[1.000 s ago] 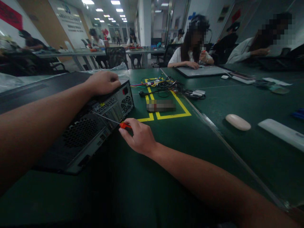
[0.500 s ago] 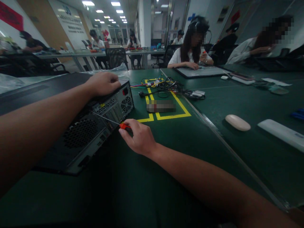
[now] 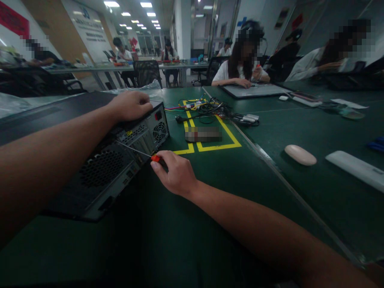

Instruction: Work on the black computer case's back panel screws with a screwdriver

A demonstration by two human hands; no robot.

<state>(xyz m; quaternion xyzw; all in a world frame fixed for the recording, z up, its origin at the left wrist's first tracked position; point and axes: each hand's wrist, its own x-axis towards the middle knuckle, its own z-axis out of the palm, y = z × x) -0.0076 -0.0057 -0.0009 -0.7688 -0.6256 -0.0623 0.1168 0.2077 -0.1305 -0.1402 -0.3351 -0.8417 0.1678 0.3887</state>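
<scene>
A black computer case [image 3: 99,168] lies on its side on the green table [image 3: 228,176], rear panel with fan grilles facing me. My left hand [image 3: 130,105] rests curled over the case's top rear corner. My right hand [image 3: 175,173] is closed round a screwdriver [image 3: 141,152] with an orange-red handle; its thin metal shaft points left, tip against the rear panel near the expansion slots.
A bundle of coloured cables [image 3: 207,108] lies beyond a yellow taped rectangle [image 3: 210,140]. A white mouse [image 3: 300,154] and white keyboard [image 3: 354,168] sit at right. Other people work at the far side of the table and at tables behind.
My right hand's fingers have shifted slightly on the screwdriver handle; the left hand and case have stayed put.
</scene>
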